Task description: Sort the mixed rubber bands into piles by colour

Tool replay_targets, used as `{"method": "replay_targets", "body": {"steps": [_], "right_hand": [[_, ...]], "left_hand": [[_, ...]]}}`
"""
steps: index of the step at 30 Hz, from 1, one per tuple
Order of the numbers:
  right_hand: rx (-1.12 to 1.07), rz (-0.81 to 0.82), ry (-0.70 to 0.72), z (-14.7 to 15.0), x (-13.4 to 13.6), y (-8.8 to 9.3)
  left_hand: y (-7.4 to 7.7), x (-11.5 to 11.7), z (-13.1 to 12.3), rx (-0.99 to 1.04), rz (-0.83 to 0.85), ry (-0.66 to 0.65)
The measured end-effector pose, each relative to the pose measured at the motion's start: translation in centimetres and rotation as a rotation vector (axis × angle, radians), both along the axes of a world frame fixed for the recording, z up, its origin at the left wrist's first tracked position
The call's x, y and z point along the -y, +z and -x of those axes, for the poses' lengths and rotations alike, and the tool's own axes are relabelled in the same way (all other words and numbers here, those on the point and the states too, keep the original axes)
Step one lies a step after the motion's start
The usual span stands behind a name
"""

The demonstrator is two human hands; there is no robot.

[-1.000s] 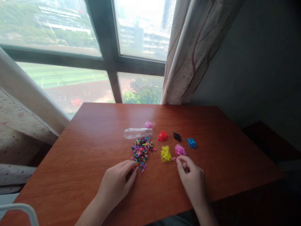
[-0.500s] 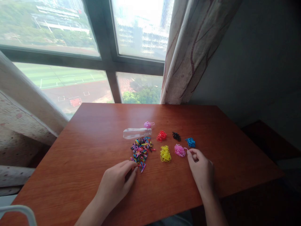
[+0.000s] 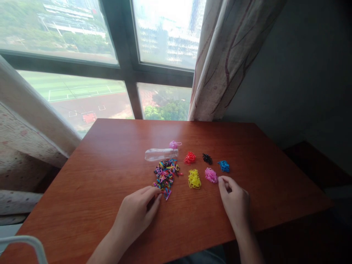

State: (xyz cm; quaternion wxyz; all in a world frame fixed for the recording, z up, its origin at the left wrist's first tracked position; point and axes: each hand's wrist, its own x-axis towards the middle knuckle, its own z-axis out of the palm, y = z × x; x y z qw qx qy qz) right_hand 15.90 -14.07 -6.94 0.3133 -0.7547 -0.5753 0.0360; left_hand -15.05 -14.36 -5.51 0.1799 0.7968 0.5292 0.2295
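A mixed heap of small rubber bands (image 3: 165, 172) in many colours lies mid-table. My left hand (image 3: 140, 207) rests at its near edge, thumb and index tips brought close together by the bands; whatever is between them is hidden. To the right are sorted piles: yellow rubber bands (image 3: 194, 179), pink rubber bands (image 3: 211, 175), red rubber bands (image 3: 189, 158), black rubber bands (image 3: 207, 158) and blue rubber bands (image 3: 224, 166). At the pink pile's right edge is my right hand (image 3: 235, 196), its thumb and index finger pinched together. No band shows clearly in that pinch.
Behind the mixed heap a clear plastic bottle (image 3: 161, 154) lies on its side, with a pink cap with a loop (image 3: 173, 144) beyond it. The brown wooden table (image 3: 115, 146) stands against a window with curtains (image 3: 211, 73). A white curved rail (image 3: 27, 240) shows at lower left.
The pink band that stuck out from my right fingertips is no longer visible there; those fingertips sit by the pink pile. My left hand has hardly moved. The view has shifted slightly.
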Motion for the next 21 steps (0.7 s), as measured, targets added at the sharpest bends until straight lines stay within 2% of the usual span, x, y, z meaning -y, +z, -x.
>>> {"method": "replay_targets", "body": {"steps": [5,11,15,21], "right_hand": [[-0.05,-0.042,0.039,1.0,0.6,0.3],[-0.169,-0.025,0.263,5.7,1.7,0.5],[-0.142,0.017,0.435,8.9,2.2,0.1],[-0.085,0.087,0.506,11.7,1.6,0.5]], "left_hand": [[0.0,0.0,0.0,-0.006,0.024,0.007],[0.2,0.1,0.0,-0.037,0.019,-0.01],[0.2,0.1,-0.1,-0.071,0.012,-0.021],[0.2,0.0,-0.3,-0.075,0.015,-0.04]]}}
